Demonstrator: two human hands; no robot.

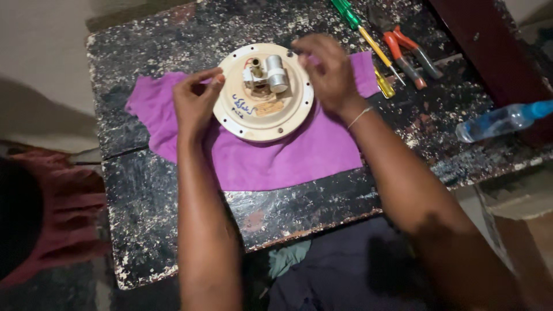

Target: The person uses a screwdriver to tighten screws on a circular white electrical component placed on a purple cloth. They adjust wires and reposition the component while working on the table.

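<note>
**Bare forearms, one thin wristband**

Both arms are bare from the lower edge of the view up to the hands; no sleeves, gloves or rings can be made out. The right hand point(327, 69) has a thin, pale band or thread around its wrist, lying as a single slim line. The left hand point(194, 101) has nothing on its wrist. Below, the lap is covered in dark, navy-looking cloth.

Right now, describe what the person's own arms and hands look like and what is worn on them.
Both arms are bare, with no sleeves in view. The right hand has a thin, pale bracelet at its wrist. The left hand wears nothing. No gloves or rings show.
</note>
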